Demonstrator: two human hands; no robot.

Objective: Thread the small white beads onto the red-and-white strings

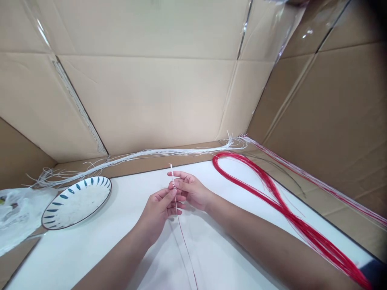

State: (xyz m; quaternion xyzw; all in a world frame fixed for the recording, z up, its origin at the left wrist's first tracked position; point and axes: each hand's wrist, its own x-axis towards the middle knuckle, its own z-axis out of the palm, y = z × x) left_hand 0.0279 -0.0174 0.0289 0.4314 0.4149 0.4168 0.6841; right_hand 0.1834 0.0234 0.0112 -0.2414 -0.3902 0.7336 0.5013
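Observation:
Above the middle of the white table, my left hand (161, 207) pinches a thin cord (184, 237) between thumb and fingertips. The cord is white and knotted or coiled at its upper end (172, 173), and its reddish tail runs down toward the near edge. Close against the left, my right hand (193, 189) has its thumb and fingers closed on the white upper part, with the tip sticking out above. Both hands nearly touch. The exact shape of the small white windings is too fine to make out.
A white plate (78, 203) with blue leaf marks sits at the left beside a clear plastic bag (24, 213). White cords (145, 153) lie along the back. A looped bundle of red cords (281, 205) is at the right. Cardboard walls (157, 100) surround the table (121, 262).

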